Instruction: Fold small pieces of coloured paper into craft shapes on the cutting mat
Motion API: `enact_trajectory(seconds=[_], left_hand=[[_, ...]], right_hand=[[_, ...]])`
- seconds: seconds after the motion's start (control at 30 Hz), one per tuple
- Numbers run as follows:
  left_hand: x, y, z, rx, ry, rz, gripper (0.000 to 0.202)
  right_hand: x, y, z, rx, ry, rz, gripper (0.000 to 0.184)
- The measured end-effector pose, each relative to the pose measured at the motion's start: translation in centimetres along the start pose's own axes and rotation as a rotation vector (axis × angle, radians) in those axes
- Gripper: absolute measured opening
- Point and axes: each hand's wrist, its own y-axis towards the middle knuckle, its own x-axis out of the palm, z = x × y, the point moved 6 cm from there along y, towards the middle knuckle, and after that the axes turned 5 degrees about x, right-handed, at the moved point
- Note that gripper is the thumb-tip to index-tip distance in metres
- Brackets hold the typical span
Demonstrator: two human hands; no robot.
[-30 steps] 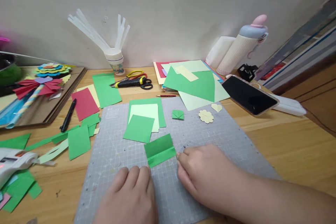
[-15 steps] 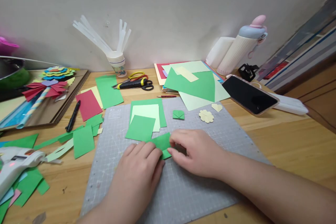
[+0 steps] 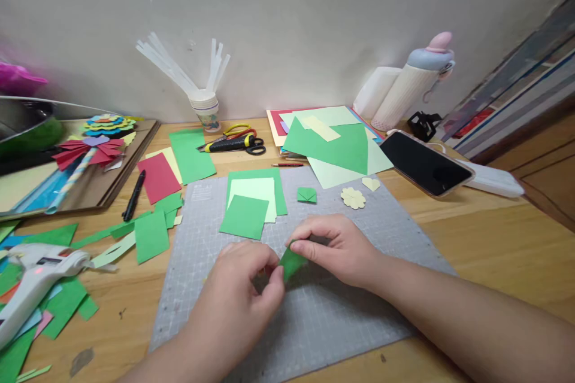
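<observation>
Left hand (image 3: 245,290): fingers pinched shut on the folded green paper (image 3: 291,262).
Right hand (image 3: 339,248): fingers closed on the paper's far-right edge.
Place: above the grey cutting mat (image 3: 314,317).

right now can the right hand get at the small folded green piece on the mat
Probably yes: the small green piece lies bare on the mat just beyond the right hand, nothing between, though its fingers pinch green paper.
</observation>
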Motion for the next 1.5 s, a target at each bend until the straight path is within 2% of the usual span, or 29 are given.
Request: enact_trajectory(seconds=[0.1,0.2,0.27,0.37,0.47,0.57,0.67,0.73,0.83,0.9,0.97,1.07,1.17,1.27,1.33,1.4,1.5], left_hand=[[1.2,-0.2,-0.6,-0.122,-0.298,-0.084,0.013],[2.0,-0.2,-1.3,-0.207,-0.526,-0.096,0.012],[1.8,-0.1,-1.9,-0.271,-0.622,-0.037,0.017],[1.0,0.1,-2.9,-0.389,-0.819,0.122,0.020],[0.7,0.1,-3.4,-0.493,-0.987,0.187,0.024],[0.9,-0.1,-3.3,-0.549,-1.056,0.153,0.025],[1.5,-0.4,-2.9,-0.570,-1.064,0.074,0.026],[1.7,-0.4,-2.9,-0.577,-1.027,0.057,0.025],[1.2,0.1,-3.6,-0.543,-0.928,0.102,0.022],[0.5,0.6,-4.2,-0.474,-0.781,0.145,0.021],[-0.3,0.9,-4.4,-0.366,-0.539,0.141,0.020],[-0.8,0.9,-4.0,-0.248,-0.122,0.033,0.012],[-0.8,0.3,-3.1,-0.219,0.193,-0.087,0.007],[-1.0,-0.2,-1.7,-0.154,0.433,-0.107,0.012],[-0.9,-0.5,-0.6,-0.068,0.520,-0.127,0.016],[-0.3,-0.8,0.1,-0.005,0.533,-0.196,0.021],[0.7,-1.3,0.6,0.026,0.555,-0.307,0.026]], right_hand=[[0.4,0.0,0.6,0.088,0.075,-0.034,0.011],[0.9,-0.1,0.8,0.094,0.058,-0.088,0.011],[0.4,-0.2,0.3,0.008,0.006,-0.008,0.013],[-0.6,-0.9,-1.3,-0.242,-0.223,0.182,0.034],[-0.1,-1.9,-2.8,-0.466,-0.517,0.232,0.045],[0.5,-2.6,-3.5,-0.574,-0.721,0.282,0.030],[0.6,-2.9,-3.7,-0.623,-0.802,0.306,0.017],[0.7,-3.0,-3.7,-0.693,-0.822,0.257,0.016],[1.0,-2.9,-3.6,-0.785,-0.846,0.138,0.011],[1.1,-2.6,-3.4,-0.791,-0.864,0.069,0.009],[1.2,-2.2,-3.1,-0.765,-0.869,0.008,0.010],[1.7,-1.6,-2.5,-0.704,-0.865,-0.130,0.015],[2.5,-1.3,-1.6,-0.627,-0.881,-0.303,0.018],[2.9,-1.2,-0.9,-0.566,-0.887,-0.390,0.016],[2.8,-1.2,-0.6,-0.541,-0.880,-0.403,0.015],[2.8,-1.2,-0.5,-0.522,-0.857,-0.414,0.013],[2.6,-1.2,-0.7,-0.492,-0.802,-0.423,0.012]])
